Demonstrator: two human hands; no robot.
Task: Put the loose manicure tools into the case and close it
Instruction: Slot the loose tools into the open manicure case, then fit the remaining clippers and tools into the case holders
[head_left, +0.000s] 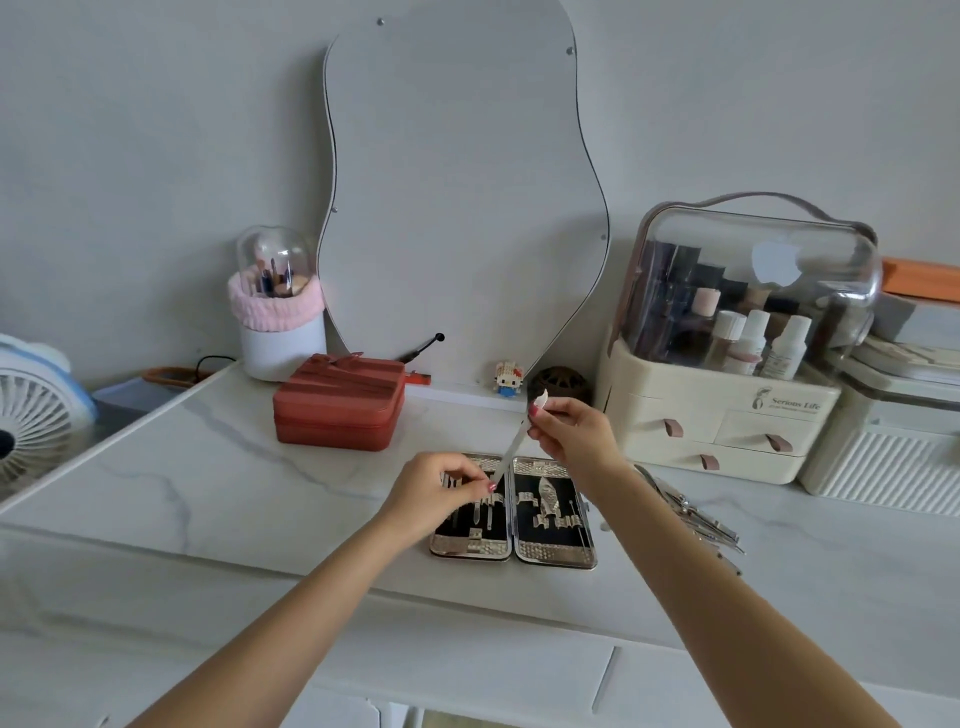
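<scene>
An open manicure case (513, 512) is laid flat on the marble bench (208, 483). Above its left half, a slim nail file (511, 451) is pinched at its lower end by the left hand (441, 491) and at its upper end by the right hand (569, 431). Loose metal tools (691, 512) are piled just right of the case.

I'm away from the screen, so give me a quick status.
Both hands on nail file: right hand pinches top, left hand guides tip. Case open. Loose tools still outside it.
</scene>
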